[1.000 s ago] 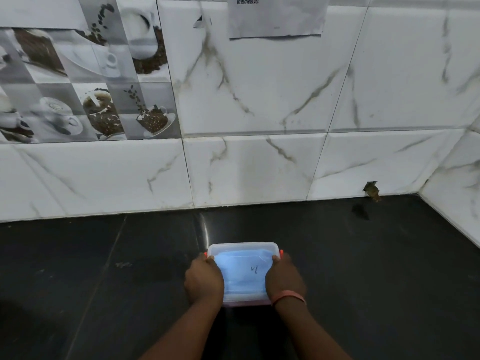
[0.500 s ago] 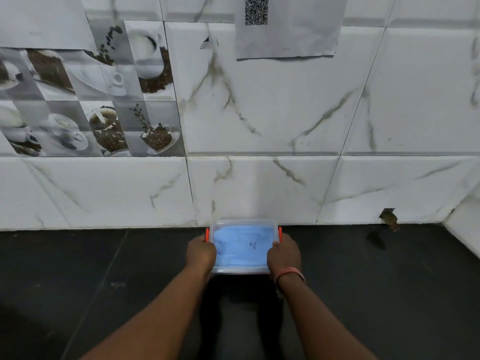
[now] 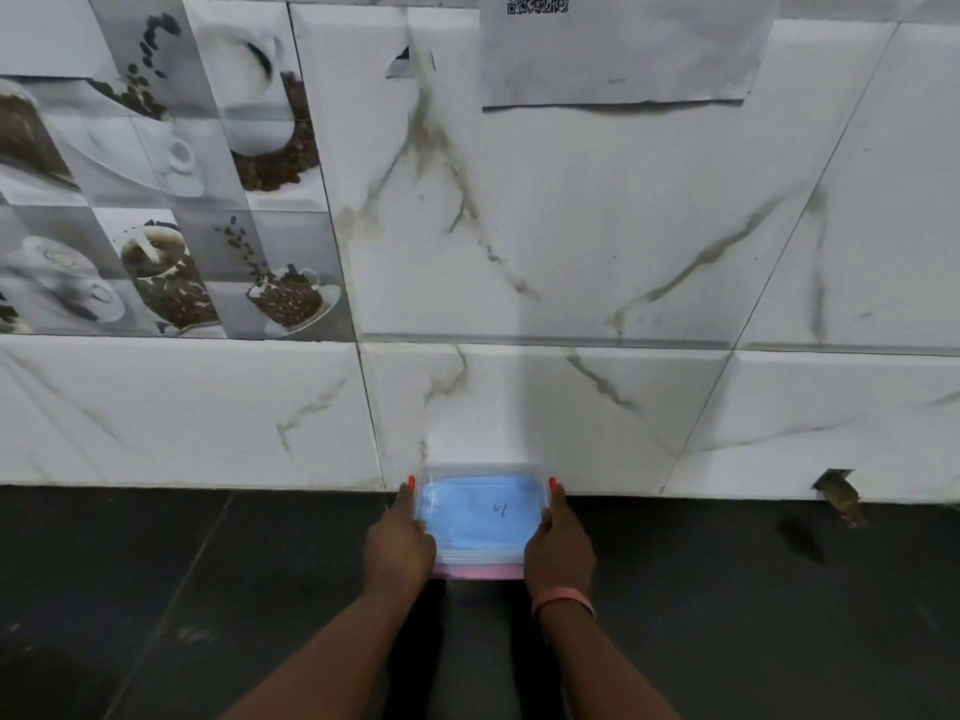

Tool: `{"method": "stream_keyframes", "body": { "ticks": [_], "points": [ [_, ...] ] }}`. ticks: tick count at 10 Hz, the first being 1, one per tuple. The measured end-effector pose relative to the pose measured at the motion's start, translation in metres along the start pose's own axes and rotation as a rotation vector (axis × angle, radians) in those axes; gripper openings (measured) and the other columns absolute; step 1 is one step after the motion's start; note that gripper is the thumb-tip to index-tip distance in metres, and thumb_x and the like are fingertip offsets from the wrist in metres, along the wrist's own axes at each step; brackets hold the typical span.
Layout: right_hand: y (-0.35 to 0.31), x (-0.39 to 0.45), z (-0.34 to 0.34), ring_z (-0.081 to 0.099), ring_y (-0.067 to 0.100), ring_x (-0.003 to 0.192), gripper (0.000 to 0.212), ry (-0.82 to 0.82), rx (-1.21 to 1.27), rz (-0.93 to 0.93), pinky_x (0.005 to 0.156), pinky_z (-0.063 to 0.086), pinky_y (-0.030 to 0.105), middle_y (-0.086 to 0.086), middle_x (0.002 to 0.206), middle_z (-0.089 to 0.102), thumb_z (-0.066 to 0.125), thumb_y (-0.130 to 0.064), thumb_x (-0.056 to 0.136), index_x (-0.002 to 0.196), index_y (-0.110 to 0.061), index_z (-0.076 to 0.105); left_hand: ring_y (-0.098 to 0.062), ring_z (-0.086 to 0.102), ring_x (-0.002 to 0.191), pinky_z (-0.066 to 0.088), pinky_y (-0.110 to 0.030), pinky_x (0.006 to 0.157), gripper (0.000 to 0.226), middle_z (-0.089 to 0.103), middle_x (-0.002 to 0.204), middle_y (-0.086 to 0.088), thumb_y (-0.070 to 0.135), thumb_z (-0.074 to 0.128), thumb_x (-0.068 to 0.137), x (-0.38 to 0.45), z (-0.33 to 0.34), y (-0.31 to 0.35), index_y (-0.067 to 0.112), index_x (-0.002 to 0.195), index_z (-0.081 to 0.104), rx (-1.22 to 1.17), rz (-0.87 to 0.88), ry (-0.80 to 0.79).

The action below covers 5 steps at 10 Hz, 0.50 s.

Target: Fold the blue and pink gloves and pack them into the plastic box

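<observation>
While my left hand [image 3: 397,548] and right hand [image 3: 558,550] each keep a grip clamped on a side of the plastic box [image 3: 480,472], it sits on the dark counter [image 3: 156,589], its far edge against the tiled wall [image 3: 571,252]. Blue glove [image 3: 478,517] shows through the lid, pink glove [image 3: 478,570] beneath.

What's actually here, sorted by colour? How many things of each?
Blue: 1, glove inside the plastic box
Pink: 2, glove underneath, wristband
Clear: 1, the plastic box
White: 1, paper sheet on the wall
Total: 5
</observation>
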State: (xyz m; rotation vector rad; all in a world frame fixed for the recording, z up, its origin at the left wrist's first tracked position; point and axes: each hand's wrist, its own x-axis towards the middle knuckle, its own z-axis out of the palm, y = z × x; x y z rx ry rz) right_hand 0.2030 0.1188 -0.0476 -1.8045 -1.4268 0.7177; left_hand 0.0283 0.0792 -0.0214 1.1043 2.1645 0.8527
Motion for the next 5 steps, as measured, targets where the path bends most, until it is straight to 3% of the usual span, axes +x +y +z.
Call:
{"method": "stream_keyframes", "body": {
  "ticks": [2,3,4,5],
  "points": [
    [-0.002,0.006,0.003,0.053,0.021,0.131,0.051,-0.016,-0.052,0.004,0.107,0.039,0.026,0.004,0.148,0.052,0.039,-0.011,0.103,0.153,-0.023,0.037,-0.029,0.062,0.117,0.043,-0.024,0.085,0.073,0.06,0.142,-0.011,0.005,0.046,0.096,0.007,0.005,-0.002,0.03,0.162,0.026,0.047,0.007,-0.015],
    [-0.009,0.005,-0.009,0.053,0.02,0.131,0.057,-0.124,-0.212,-0.006,0.105,0.042,0.027,0.005,0.15,0.049,0.035,-0.01,0.104,0.158,-0.021,0.021,-0.028,0.055,0.131,0.044,-0.025,0.093,0.077,0.042,0.159,-0.011,0.002,0.043,0.097,0.005,-0.004,0.001,0.023,0.164,0.011,0.172,0.041,-0.101],
    [-0.03,-0.005,-0.02,0.044,0.03,0.137,0.06,-0.168,-0.414,-0.004,0.108,0.041,0.038,0.012,0.157,0.034,0.036,-0.026,0.105,0.159,-0.019,0.01,-0.03,0.047,0.142,0.045,-0.037,0.108,0.072,0.02,0.169,-0.014,0.014,0.04,0.102,-0.004,-0.021,0.007,0.022,0.165,0.005,0.401,0.116,-0.114],
    [-0.06,-0.007,-0.02,0.047,0.031,0.13,0.053,-0.049,-0.548,-0.124,0.103,0.043,0.041,0.013,0.143,0.046,0.033,-0.038,0.104,0.149,-0.011,0.03,-0.031,0.05,0.138,0.047,-0.041,0.105,0.058,0.03,0.166,-0.011,0.033,0.035,0.106,-0.005,-0.04,0.029,0.026,0.162,0.02,0.521,0.323,0.089]
  ]
}}
